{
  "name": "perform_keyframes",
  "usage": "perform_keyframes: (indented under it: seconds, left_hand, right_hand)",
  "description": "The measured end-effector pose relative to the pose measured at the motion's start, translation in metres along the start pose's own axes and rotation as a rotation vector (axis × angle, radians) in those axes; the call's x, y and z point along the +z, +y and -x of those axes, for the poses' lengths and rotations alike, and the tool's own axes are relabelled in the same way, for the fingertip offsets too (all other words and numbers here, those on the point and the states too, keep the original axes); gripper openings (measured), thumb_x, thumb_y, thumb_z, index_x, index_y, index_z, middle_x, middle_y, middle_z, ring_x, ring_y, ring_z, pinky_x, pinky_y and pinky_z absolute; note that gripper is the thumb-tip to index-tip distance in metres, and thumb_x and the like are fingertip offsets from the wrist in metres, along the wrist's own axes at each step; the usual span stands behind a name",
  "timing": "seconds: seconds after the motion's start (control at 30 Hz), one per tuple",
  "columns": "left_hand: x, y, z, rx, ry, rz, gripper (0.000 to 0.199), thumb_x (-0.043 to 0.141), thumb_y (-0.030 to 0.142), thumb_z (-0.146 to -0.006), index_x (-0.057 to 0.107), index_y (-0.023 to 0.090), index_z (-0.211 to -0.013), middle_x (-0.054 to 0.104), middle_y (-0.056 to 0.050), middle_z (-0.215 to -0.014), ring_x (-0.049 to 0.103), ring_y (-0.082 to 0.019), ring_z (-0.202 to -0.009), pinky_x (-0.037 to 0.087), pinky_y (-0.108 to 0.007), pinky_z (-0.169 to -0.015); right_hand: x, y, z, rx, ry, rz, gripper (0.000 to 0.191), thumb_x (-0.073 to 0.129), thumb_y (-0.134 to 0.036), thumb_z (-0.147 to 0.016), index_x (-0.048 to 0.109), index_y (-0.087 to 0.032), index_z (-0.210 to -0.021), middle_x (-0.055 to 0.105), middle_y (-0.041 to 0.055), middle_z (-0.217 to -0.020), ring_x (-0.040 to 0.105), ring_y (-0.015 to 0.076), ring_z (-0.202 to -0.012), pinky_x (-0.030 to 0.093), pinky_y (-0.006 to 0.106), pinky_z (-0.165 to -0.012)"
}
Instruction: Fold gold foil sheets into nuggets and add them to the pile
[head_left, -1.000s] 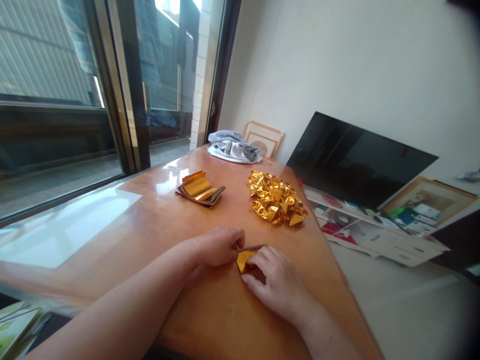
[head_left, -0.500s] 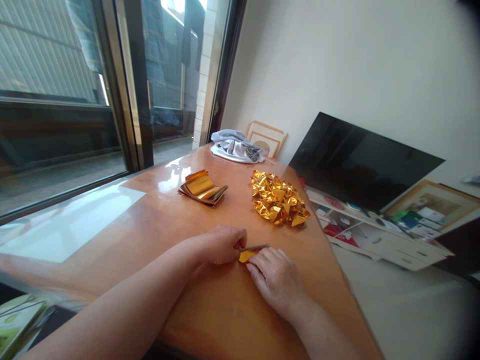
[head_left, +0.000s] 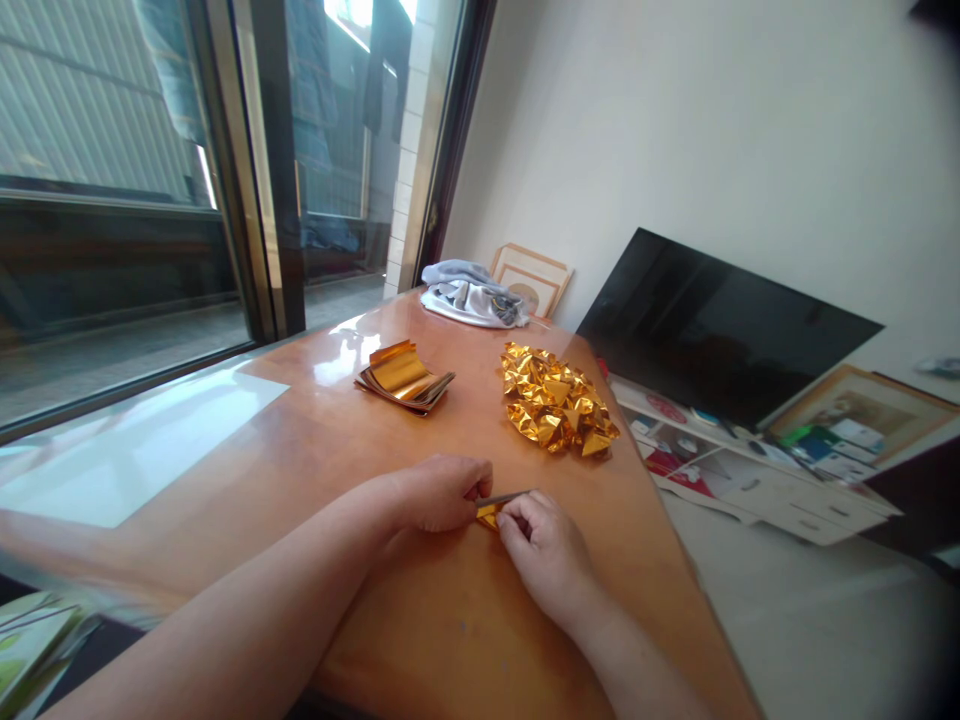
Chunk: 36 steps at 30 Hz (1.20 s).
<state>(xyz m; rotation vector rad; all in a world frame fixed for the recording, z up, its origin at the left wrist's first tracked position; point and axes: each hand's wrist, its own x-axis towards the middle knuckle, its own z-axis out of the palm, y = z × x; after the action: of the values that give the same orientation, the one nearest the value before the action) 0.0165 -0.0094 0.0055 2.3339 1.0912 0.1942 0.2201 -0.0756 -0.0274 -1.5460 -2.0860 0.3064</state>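
A small folded piece of gold foil paper (head_left: 489,514) is held just above the tabletop between my two hands. My left hand (head_left: 448,492) has its fingers curled and pinches the paper's left end. On the right end, my right hand (head_left: 541,535) grips with thumb against bent fingers, covering part of the fold. Beyond my left hand lies a stack of flat gold foil sheets (head_left: 405,378), curling up at the edges. Farther right is a heap of folded gold foil pieces (head_left: 555,398), shiny and pointed.
The glossy wooden table (head_left: 405,620) reaches away to a bundle of pale cloth (head_left: 472,295) at its far end. A large black television (head_left: 720,325) stands on a white cabinet (head_left: 780,495) to the right. Glass sliding doors (head_left: 262,170) line the left.
My right hand's fingers, laid flatter over the paper before, are now bent into a pinch on its right end. My left hand has barely moved.
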Motion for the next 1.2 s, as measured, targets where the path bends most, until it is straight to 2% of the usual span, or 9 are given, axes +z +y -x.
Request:
perform_keyframes:
  seconds: [0.6,0.9,1.2]
  left_hand:
    - [-0.0028,0.0049,0.0003,0.002,0.019,-0.004,0.022,0.053,0.017,-0.077,0.068,0.023,-0.092,0.073,-0.002,-0.090,0.064,-0.018,-0.076,0.041,-0.024,-0.061]
    - [0.0024,0.0023,-0.0012,0.028,0.069,-0.003,0.016,0.057,0.032,-0.082,0.068,0.023,-0.091,0.071,-0.002,-0.086,0.062,-0.018,-0.072,0.039,-0.025,-0.058]
    - [0.0029,0.0063,-0.0003,0.004,0.081,-0.049,0.014,0.057,0.028,-0.082,0.067,0.023,-0.090,0.071,-0.003,-0.086,0.062,-0.018,-0.073,0.039,-0.025,-0.060]
  right_hand:
    - [0.0000,-0.0074,-0.0061,0.113,0.018,0.103,0.014,0.058,-0.022,-0.090,0.060,-0.023,-0.076,0.062,-0.0002,-0.079,0.058,0.0167,-0.078,0.035,0.025,-0.067]
    - [0.0016,-0.0058,-0.0064,0.122,0.021,0.088,0.014,0.059,-0.021,-0.089,0.060,-0.022,-0.075,0.063,0.0001,-0.080,0.057,0.0166,-0.079,0.035,0.025,-0.068]
    - [0.0022,-0.0052,-0.0069,0.121,0.038,0.104,0.014,0.060,-0.020,-0.088,0.059,-0.022,-0.074,0.062,0.0000,-0.079,0.057,0.0168,-0.077,0.034,0.026,-0.066]
